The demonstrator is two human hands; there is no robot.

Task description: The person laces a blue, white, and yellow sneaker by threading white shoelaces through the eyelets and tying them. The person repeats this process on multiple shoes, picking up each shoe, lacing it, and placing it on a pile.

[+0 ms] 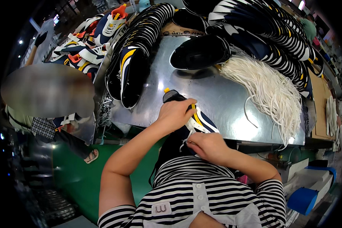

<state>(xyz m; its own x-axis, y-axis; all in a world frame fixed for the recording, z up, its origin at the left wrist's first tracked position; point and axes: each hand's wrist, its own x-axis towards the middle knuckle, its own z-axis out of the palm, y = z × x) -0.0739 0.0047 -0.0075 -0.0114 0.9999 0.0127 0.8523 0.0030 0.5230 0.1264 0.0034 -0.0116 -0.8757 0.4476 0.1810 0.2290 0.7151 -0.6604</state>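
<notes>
A navy, white and yellow shoe upper (206, 122) lies at the near edge of the metal table, in front of my body. My left hand (174, 116) is closed around its side near the dark heel opening, with a yellow tab sticking up beyond. Closer to me, my right hand (206, 146) is pinched at the white-laced front part. A thin white lace (184, 144) loops out beside those fingertips, and the fingers seem closed on it. The toe end is hidden by my right hand and striped shirt.
A big bundle of white laces (266, 83) spreads over the table's right side. Nested uppers (140, 41) stand in a row at left, more (262, 34) at far right. One dark upper (199, 53) lies mid-table. Finished-looking shoes (83, 49) pile at far left, near another person.
</notes>
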